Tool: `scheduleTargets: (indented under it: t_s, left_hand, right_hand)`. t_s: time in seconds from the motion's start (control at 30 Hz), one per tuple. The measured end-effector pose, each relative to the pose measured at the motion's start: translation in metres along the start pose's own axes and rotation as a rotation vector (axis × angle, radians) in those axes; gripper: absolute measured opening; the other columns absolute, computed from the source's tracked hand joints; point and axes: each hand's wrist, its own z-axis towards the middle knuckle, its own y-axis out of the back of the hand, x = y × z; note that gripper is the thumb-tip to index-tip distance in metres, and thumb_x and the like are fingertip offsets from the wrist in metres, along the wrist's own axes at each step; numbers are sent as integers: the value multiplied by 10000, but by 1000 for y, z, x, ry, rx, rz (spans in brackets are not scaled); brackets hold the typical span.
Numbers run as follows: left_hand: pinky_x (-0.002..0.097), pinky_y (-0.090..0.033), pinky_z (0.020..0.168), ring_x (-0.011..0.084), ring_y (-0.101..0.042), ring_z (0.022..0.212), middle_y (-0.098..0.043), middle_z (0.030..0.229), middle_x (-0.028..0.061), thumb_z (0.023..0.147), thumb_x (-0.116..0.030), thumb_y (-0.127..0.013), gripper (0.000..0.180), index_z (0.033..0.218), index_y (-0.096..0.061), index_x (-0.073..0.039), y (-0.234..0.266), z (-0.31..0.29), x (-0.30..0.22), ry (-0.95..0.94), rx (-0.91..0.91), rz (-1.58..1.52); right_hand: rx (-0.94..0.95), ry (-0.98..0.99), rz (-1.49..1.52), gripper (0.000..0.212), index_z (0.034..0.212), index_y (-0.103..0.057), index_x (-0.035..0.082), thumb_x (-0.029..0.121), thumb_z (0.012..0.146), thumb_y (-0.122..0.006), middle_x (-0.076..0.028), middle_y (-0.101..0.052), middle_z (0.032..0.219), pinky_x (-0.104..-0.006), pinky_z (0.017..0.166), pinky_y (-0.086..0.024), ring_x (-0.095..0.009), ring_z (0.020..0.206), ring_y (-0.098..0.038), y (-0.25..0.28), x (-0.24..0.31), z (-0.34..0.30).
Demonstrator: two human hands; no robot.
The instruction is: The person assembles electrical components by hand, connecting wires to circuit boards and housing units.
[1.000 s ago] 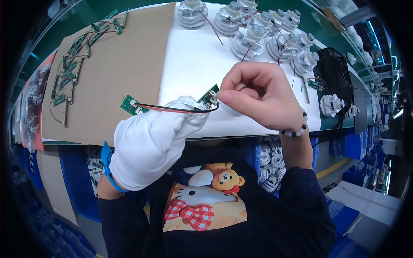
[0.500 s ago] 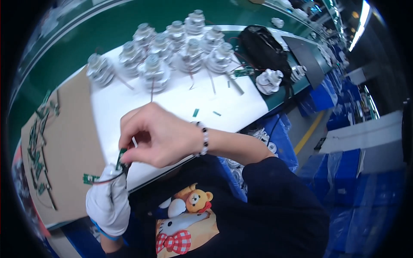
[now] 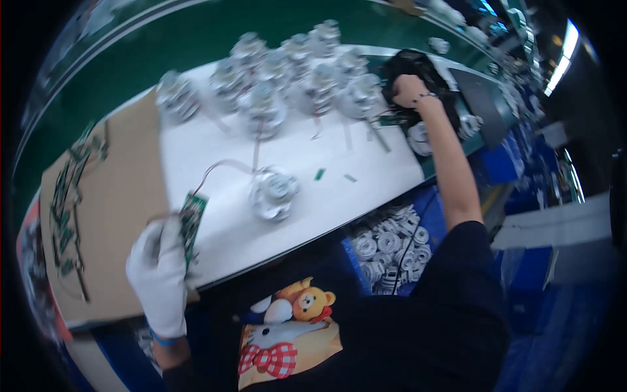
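My left hand [image 3: 157, 268], in a white glove, grips a narrow green circuit board [image 3: 192, 222] at the near left edge of the white sheet. A thin reddish wire [image 3: 219, 164] runs from the board's top end toward a round white-and-silver assembly [image 3: 274, 193] standing alone on the sheet. My bare right hand [image 3: 410, 91], wearing a beaded bracelet, is stretched far out to the black bag [image 3: 428, 68]. Its fingers are curled against the bag's near side; what they hold, if anything, is hidden.
Several similar assemblies [image 3: 261, 108] crowd the back of the sheet. Brown cardboard [image 3: 127, 196] at the left carries a row of circuit boards [image 3: 68, 202]. Small green pieces [image 3: 319, 174] lie on the sheet. A blue bin [image 3: 356, 261] below the table edge holds white round parts.
My right hand has left the circuit board and swung far right to the black bag. The lone assembly now shows. My left hand keeps the board, and the view has shifted slightly.
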Motion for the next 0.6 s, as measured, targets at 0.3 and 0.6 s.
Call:
scheduleTargets:
  t_s: [0.3, 0.6]
  left_hand:
    - [184, -502, 482, 112, -609, 688, -611, 852, 101, 822, -188, -617, 355, 1066, -533, 55, -7, -1, -7, 28, 155, -207]
    - [188, -495, 480, 92, -591, 646, -614, 820, 90, 822, -188, -618, 324, 1034, -559, 50, -15, 4, -7, 54, 182, -180]
  right_hand:
    - [-128, -8, -41, 105, 713, -676, 72, 117, 622, -648, -165, -637, 818, -359, 758, -498, -299, 804, -616, 2, 14, 9]
    - [-263, 10, -55, 145, 747, -659, 41, 125, 631, -636, -160, -635, 771, -358, 732, -496, -298, 747, -613, 17, 10, -11]
